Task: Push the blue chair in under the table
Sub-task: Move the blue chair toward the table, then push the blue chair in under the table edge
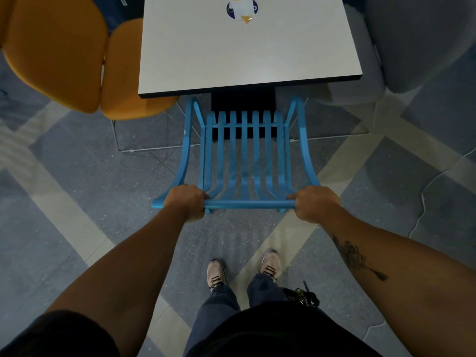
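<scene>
The blue chair (244, 155), made of curved slats, stands in front of me with its back towards me. Its front end reaches just under the near edge of the white table (247, 60); the seat's front is hidden there. My left hand (186, 200) grips the left end of the chair's top rail. My right hand (314, 203) grips the right end of the same rail. Both fists are closed around the rail, with the bare middle of it showing between them.
An orange padded chair (64, 52) stands left of the table, its wire legs on the floor. A grey upholstered seat (401, 42) is to the right. A small paper item (242, 9) sits on the table's far end. My feet (242, 271) stand behind the chair.
</scene>
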`<state>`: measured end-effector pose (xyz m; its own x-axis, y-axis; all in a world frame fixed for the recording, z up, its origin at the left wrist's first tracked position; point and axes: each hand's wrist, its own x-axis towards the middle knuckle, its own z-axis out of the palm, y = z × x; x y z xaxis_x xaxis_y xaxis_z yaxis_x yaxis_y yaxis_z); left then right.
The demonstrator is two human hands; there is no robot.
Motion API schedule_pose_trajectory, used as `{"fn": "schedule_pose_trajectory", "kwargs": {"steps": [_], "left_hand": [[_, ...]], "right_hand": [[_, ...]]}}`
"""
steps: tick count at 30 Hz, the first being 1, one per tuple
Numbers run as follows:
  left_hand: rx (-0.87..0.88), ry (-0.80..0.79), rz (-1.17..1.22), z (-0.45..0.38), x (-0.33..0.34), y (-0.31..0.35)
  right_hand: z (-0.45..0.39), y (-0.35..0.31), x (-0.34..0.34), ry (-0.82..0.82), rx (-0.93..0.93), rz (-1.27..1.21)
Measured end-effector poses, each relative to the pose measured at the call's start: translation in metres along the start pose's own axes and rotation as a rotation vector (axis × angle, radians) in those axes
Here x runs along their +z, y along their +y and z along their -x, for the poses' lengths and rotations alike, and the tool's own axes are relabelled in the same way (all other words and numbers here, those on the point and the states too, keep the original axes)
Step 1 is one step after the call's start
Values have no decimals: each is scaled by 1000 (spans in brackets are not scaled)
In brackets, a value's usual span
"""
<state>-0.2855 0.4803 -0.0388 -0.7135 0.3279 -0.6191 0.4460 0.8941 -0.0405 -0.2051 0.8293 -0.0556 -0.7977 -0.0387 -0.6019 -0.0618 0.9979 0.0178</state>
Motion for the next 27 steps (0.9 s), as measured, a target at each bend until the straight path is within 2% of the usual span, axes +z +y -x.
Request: {"fn": "schedule_pose_trajectory", "kwargs": {"steps": [4, 10, 21, 27], "left_hand": [[47, 14, 32, 2, 1, 1], [111, -90, 106, -5, 1, -1], [153, -72, 103, -24, -7, -14], [135, -6, 78, -23, -2, -25]], "right_hand": [[1, 0, 4, 7, -13, 12], [5, 3, 7, 32, -11, 49], [0, 0, 9, 84, 26, 23], [-10, -4, 2, 61, -31, 16]]}}
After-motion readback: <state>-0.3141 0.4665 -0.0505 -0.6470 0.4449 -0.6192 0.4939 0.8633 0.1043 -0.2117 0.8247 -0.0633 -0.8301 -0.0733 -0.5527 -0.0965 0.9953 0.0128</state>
